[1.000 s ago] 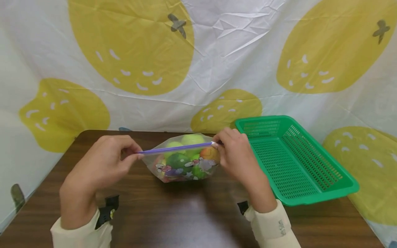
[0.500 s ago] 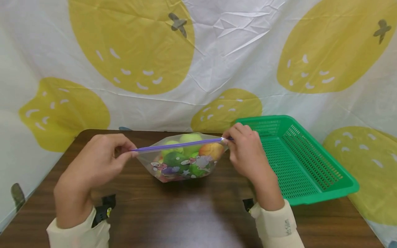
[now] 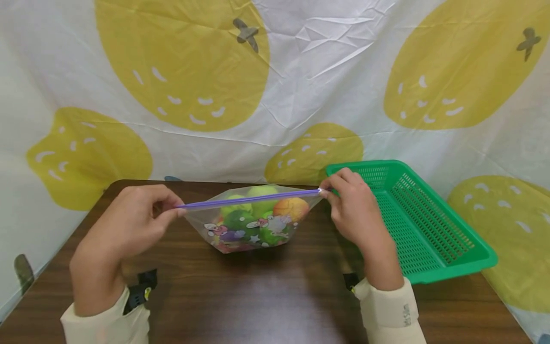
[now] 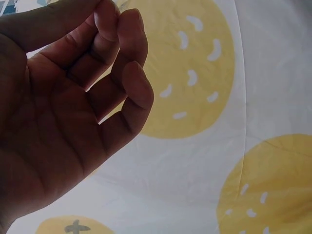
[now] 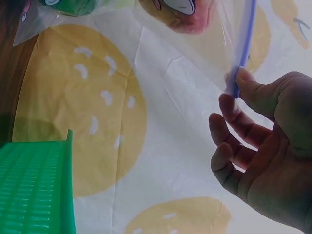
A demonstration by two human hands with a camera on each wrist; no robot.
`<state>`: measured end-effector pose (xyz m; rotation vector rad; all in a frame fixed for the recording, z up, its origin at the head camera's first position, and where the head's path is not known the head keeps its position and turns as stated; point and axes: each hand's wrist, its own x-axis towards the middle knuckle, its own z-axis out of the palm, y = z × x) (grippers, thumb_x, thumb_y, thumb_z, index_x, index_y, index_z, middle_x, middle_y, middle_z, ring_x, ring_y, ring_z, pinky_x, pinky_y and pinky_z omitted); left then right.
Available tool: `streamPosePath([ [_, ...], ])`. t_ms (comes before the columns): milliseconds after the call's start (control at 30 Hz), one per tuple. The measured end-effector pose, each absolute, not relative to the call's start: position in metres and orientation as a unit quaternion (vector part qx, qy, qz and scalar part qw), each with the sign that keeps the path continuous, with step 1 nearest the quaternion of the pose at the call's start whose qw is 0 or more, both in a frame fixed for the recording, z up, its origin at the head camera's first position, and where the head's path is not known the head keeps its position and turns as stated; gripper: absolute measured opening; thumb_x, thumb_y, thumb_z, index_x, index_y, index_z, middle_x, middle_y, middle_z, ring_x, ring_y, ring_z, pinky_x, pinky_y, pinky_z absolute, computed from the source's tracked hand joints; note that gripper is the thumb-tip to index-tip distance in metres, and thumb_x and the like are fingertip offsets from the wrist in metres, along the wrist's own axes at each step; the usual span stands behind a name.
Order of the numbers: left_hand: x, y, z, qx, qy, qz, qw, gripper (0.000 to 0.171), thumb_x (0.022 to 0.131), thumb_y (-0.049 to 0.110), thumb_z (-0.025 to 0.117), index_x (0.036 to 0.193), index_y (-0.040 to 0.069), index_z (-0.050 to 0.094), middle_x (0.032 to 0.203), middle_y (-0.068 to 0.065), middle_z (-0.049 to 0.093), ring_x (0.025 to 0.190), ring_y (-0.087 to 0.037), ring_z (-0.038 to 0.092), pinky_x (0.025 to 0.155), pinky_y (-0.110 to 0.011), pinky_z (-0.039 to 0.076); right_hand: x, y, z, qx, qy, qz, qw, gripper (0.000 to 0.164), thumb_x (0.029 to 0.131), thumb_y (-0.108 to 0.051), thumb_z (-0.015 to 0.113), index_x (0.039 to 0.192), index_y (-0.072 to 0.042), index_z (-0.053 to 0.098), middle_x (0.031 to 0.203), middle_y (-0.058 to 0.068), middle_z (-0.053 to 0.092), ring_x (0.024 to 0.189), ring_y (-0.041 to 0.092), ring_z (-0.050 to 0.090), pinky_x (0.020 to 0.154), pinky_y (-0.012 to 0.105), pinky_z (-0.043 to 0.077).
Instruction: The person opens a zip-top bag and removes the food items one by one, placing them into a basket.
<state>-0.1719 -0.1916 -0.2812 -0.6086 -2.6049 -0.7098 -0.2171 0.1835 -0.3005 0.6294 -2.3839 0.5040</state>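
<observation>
Between the two hands, a clear zip bag (image 3: 258, 224) with printed cartoon figures stands on the brown table, filled with several green, orange and purple fruit-like pieces. Its purple zip strip (image 3: 253, 197) runs straight and taut across the top. At the strip's left end, my left hand (image 3: 129, 220) pinches the corner between thumb and forefinger. My right hand (image 3: 356, 210) pinches the other end, where a small white slider shows at the fingertips. The right wrist view has the bag's corner between thumb and forefinger, the other fingers loosely bent. In the left wrist view the bag is out of sight.
A green plastic basket (image 3: 412, 229) with slotted walls stands at the right, close beside my right forearm. Behind the brown table (image 3: 258, 306) hangs a white cloth (image 3: 326, 95) with large yellow lemon prints.
My right hand has slid to the right along the zip strip with the white slider, up to the bag's right end. My left hand has shifted slightly left, still pinching its corner.
</observation>
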Motion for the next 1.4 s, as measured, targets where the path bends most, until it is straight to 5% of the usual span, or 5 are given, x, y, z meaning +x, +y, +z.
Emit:
streamPosePath([
  [467, -0.167, -0.182, -0.279, -0.231, -0.921, -0.273, 0.157, 0.007, 0.084, 0.011, 0.074, 0.09, 0.008, 0.074, 0.072, 0.0, 0.065, 0.065, -0.012, 0.056, 0.06, -0.036, 0.049, -0.211, 0.182, -0.299, 0.224, -0.911, 0.207, 0.276, 0.004, 0.093, -0.008, 0.065, 0.092, -0.004, 0.067, 0.086, 0.01, 0.064, 0.075, 0.024, 0.059, 0.066, 0.046, 0.053],
  [633, -0.159, -0.165, -0.276, -0.239, -0.926, -0.284, 0.068, 0.03, 0.086, 0.037, 0.074, 0.1, 0.011, 0.071, 0.086, -0.001, 0.069, 0.077, -0.014, 0.06, 0.071, -0.04, 0.052, -0.208, 0.179, -0.299, 0.24, -0.914, 0.204, 0.256, 0.004, 0.093, -0.007, 0.065, 0.092, -0.004, 0.066, 0.087, 0.01, 0.064, 0.074, 0.023, 0.058, 0.065, 0.044, 0.052],
  [767, -0.16, -0.142, -0.279, -0.227, -0.935, -0.266, 0.058, 0.034, 0.088, 0.048, 0.068, 0.087, 0.014, 0.07, 0.078, 0.001, 0.068, 0.07, -0.012, 0.058, 0.067, -0.037, 0.051, -0.207, 0.179, -0.299, 0.249, -0.913, 0.201, 0.253, 0.004, 0.093, -0.007, 0.064, 0.091, -0.004, 0.066, 0.085, 0.009, 0.063, 0.072, 0.022, 0.057, 0.064, 0.043, 0.051],
  [1133, -0.165, -0.113, -0.289, -0.217, -0.955, -0.198, 0.053, 0.019, 0.084, 0.011, 0.064, 0.065, 0.013, 0.065, 0.057, 0.001, 0.056, 0.05, -0.014, 0.049, 0.044, -0.03, 0.04, -0.198, 0.188, -0.291, 0.244, -0.935, 0.198, 0.162, 0.003, 0.093, -0.005, 0.064, 0.093, -0.004, 0.068, 0.082, 0.008, 0.062, 0.068, 0.021, 0.051, 0.062, 0.038, 0.046],
  [1400, -0.171, -0.107, -0.288, -0.218, -0.945, -0.196, 0.147, 0.017, 0.085, 0.013, 0.066, 0.068, 0.015, 0.066, 0.055, 0.004, 0.056, 0.05, -0.015, 0.05, 0.044, -0.033, 0.04, -0.187, 0.188, -0.284, 0.25, -0.927, 0.21, 0.187, 0.006, 0.09, -0.008, 0.069, 0.096, -0.005, 0.069, 0.067, 0.003, 0.055, 0.059, 0.015, 0.046, 0.056, 0.034, 0.043],
])
